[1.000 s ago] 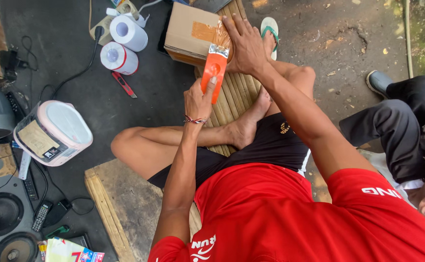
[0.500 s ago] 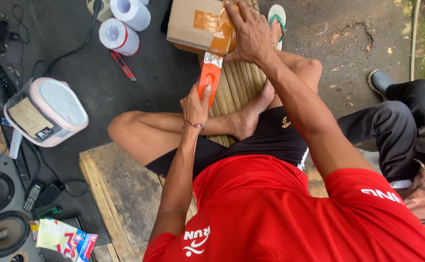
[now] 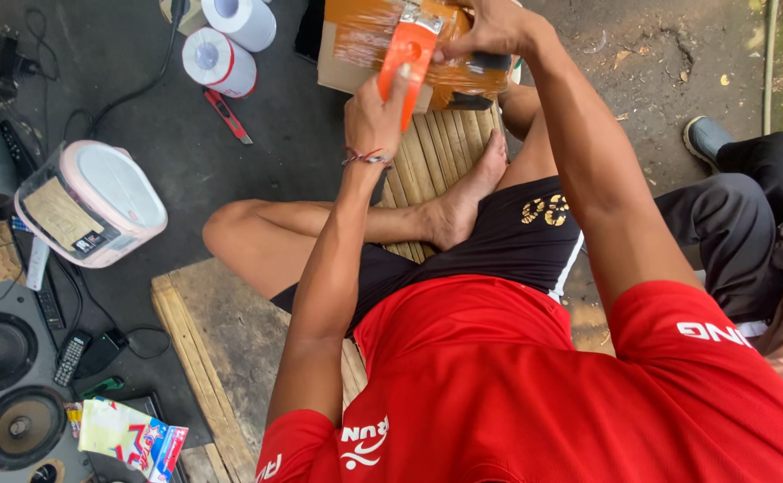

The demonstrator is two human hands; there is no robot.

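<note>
A person in a red shirt sits cross-legged on a slatted wooden platform (image 3: 449, 152), sealing a cardboard box (image 3: 364, 45) held at the platform's far end. The left hand (image 3: 378, 112) has its fingers closed around an orange tape dispenser (image 3: 406, 55) pressed against the box's side; the right hand (image 3: 494, 31) grips the box's top edge, fingers curled over it. Steady pressure and a braced box should keep the tape flat. Two tape rolls (image 3: 221, 61) and a red cutter (image 3: 228, 114) lie on the ground beside it.
</note>
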